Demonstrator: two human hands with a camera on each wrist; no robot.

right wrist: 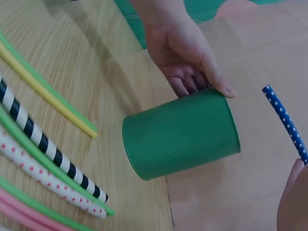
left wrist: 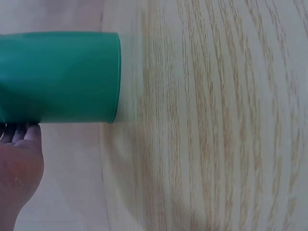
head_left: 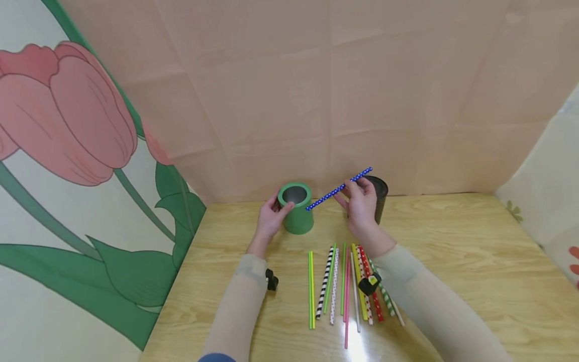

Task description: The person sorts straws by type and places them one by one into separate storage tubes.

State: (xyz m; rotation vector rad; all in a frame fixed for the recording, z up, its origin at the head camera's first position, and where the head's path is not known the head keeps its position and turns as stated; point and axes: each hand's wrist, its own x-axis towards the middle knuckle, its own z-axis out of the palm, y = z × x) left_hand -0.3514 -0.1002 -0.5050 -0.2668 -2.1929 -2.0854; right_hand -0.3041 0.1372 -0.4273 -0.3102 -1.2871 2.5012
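Observation:
My left hand (head_left: 270, 218) grips the green can (head_left: 299, 221) from its left side, thumb at the rim. The can is upright with its mouth up; whether its base touches the table I cannot tell. Between the fingertips of my right hand (head_left: 363, 206) is a blue paper straw (head_left: 325, 197) with white dots. It slants, its lower left end close beside the can's rim and its upper end past my fingers. In the right wrist view the straw's free end (right wrist: 284, 115) is apart from the green can (right wrist: 183, 134). The left wrist view shows the can's side (left wrist: 62, 77) and some left fingers.
A dark can (head_left: 381, 198) stands behind my right hand, partly hidden. Several straws lie on the wooden table (head_left: 452, 261) in front, among them a black-and-white striped one (head_left: 324, 284), a yellow one (head_left: 360, 281) and a pink one (head_left: 347, 301). A beige sheet (head_left: 280, 100) hangs behind.

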